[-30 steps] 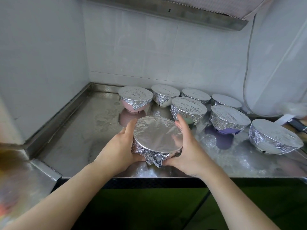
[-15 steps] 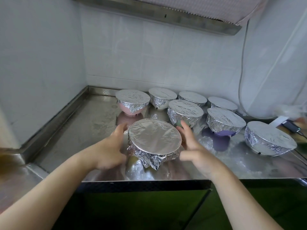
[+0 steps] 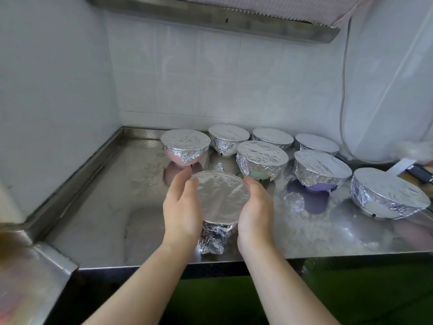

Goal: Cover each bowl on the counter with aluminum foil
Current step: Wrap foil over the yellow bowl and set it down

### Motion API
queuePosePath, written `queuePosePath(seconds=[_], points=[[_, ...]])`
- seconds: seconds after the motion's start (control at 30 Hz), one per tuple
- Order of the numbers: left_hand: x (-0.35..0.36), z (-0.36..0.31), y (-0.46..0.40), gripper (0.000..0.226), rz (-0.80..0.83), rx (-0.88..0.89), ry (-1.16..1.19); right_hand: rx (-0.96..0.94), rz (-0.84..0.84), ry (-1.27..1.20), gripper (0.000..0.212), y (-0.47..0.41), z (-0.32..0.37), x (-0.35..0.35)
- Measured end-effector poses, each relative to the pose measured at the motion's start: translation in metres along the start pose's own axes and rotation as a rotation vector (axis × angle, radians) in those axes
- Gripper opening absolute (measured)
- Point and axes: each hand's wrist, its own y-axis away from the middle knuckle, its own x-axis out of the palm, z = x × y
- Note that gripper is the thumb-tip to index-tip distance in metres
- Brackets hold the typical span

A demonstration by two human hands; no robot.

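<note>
Between hands (image 3: 181,208), foil-covered bowl (image 3: 221,199), sides hidden

One camera only, worn on my head, so no second view shares anything. It looks forward and down from above the near edge of the steel counter (image 3: 98,207), close over my forearms, facing the tiled back wall (image 3: 210,78). The counter's far left corner and near left corner both show.
</note>
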Motion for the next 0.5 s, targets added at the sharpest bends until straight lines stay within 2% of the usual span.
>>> queuePosePath(seconds=[0.13,0.3,0.5], points=[[0.005,0.011,0.005,0.033,-0.102,-0.020,0.131,0.009,-0.027,-0.064,0.049,-0.001,-0.005,0.001],[0.010,0.018,0.013,0.034,-0.144,-0.006,0.172,0.008,-0.029,-0.127,0.030,-0.001,-0.008,0.002],[0.014,0.019,0.012,0.039,-0.183,-0.006,0.152,-0.065,-0.041,-0.103,0.030,-0.005,-0.011,0.000]])
